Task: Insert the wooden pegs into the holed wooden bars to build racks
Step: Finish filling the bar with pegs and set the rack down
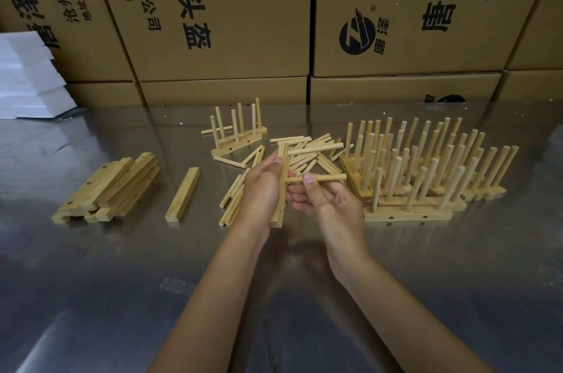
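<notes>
My left hand (261,186) grips a holed wooden bar (278,214) that stands on end on the steel table. One peg (316,148) sticks out sideways from the bar's upper part. My right hand (323,199) pinches a second peg (327,178) lying level, its left end at the bar's side. Loose pegs (304,159) lie scattered behind my hands, and more loose pegs (231,205) lie left of my left wrist.
A stack of bare bars (106,189) and a single bar (182,194) lie at the left. A small rack (239,135) stands at the back. Several finished racks (426,168) crowd the right. Cardboard boxes (213,22) wall the far edge, with white foam blocks (27,77) at far left.
</notes>
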`<state>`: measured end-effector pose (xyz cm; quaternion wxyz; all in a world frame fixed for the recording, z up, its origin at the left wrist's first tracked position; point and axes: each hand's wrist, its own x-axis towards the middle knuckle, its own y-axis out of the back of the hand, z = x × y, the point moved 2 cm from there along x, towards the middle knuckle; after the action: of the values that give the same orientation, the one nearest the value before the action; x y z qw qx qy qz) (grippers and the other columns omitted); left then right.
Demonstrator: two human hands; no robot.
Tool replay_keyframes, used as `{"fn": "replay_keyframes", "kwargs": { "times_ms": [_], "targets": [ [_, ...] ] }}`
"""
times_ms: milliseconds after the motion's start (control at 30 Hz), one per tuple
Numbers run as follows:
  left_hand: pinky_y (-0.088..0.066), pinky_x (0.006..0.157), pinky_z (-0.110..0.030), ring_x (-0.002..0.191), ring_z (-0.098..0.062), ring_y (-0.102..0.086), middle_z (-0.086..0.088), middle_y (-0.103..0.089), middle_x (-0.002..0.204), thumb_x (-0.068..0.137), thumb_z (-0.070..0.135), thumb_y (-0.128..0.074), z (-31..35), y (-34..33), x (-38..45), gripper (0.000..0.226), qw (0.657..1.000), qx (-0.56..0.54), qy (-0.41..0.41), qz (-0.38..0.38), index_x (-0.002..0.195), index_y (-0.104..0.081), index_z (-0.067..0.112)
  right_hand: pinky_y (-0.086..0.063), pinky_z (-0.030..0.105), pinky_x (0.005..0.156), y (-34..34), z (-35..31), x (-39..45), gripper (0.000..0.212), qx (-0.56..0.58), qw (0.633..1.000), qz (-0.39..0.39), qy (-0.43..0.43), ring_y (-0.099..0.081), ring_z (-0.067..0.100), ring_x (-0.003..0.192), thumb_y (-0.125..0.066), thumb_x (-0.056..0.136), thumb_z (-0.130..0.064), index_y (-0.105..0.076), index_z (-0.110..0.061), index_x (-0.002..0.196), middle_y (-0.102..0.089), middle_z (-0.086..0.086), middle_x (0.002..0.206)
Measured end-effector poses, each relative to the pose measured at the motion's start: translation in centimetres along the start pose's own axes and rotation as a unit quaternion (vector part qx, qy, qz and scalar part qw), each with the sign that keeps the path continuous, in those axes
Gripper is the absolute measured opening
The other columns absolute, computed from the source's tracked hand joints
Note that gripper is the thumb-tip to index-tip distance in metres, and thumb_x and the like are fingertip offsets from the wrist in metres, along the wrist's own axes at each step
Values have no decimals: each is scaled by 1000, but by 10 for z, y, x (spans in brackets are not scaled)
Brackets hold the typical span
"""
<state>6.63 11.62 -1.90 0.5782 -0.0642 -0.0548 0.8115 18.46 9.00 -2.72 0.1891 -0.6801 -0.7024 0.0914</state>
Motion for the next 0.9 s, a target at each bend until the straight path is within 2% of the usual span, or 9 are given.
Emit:
{"fn": "replay_keyframes", "kwargs": {
  "times_ms": [167,267,333,433,500,600,667,800,900],
  "targets": [
    [-42,40,-19,43,-7,-52,-2,-62,78,105,24,-43,3,37,14,28,992,-93,28,79,124,-62,19,-51,22,92,2,12,-3,24,-237,968,-57,61,-65,8,103,-66,93,-19,-65,-19,117,-71,-7,105],
    [-42,38,-19,44,-7,-50,-4,-59,79,106,24,-41,6,70,23,32,982,-141,38,118,132,-58,16,-20,33,119,-8,28,-13,45,-444,857,-227,128,-29,-1,140,-49,102,-26,-43,-35,145,-41,-18,149],
    [-41,38,-18,43,-7,-50,-4,-59,78,105,23,-40,7,80,26,35,978,-162,39,129,136,-56,14,0,38,115,-22,39,-18,52,-520,785,-310,132,-1,-5,147,-36,104,-35,-22,-39,153,-14,-26,160],
    [-41,38,-18,44,-7,-51,-4,-62,82,105,20,-40,8,84,26,36,974,-180,39,133,136,-55,11,-10,36,117,-35,46,-19,49,-582,725,-330,161,-15,7,147,-32,103,-41,-30,-32,151,-28,-13,159],
    [-41,38,-19,47,-8,-50,-3,-62,81,105,19,-39,8,85,27,37,973,-183,45,134,137,-55,9,-31,34,104,-34,41,-19,35,-590,729,-287,198,-42,14,125,-39,100,-39,-50,-26,131,-53,-8,133],
    [-41,39,-18,52,-9,-49,-3,-63,83,105,20,-39,8,83,28,37,973,-175,59,137,136,-55,8,-38,29,81,-25,33,-20,13,-582,749,-209,238,-44,10,94,-46,97,-37,-51,-26,102,-49,-11,100],
    [-41,39,-17,52,-9,-50,-1,-65,83,105,24,-41,9,82,27,37,973,-165,75,140,133,-58,8,-37,27,74,-20,31,-18,11,-592,758,-165,220,-45,10,90,-50,95,-38,-46,-27,97,-44,-11,96],
    [-42,39,-18,46,-8,-51,-2,-65,81,103,27,-44,9,77,26,35,975,-140,101,138,127,-63,9,-39,33,87,-16,30,-13,24,-658,720,-131,178,-47,15,100,-52,95,-44,-56,-24,108,-48,-6,103],
    [-41,39,-18,44,-8,-51,-5,-64,89,103,26,-45,8,72,24,30,981,-126,99,114,123,-63,14,-41,30,85,-14,24,-12,11,-653,728,-116,171,-49,15,97,-53,96,-28,-60,-23,102,-49,-7,99]
  ]
}}
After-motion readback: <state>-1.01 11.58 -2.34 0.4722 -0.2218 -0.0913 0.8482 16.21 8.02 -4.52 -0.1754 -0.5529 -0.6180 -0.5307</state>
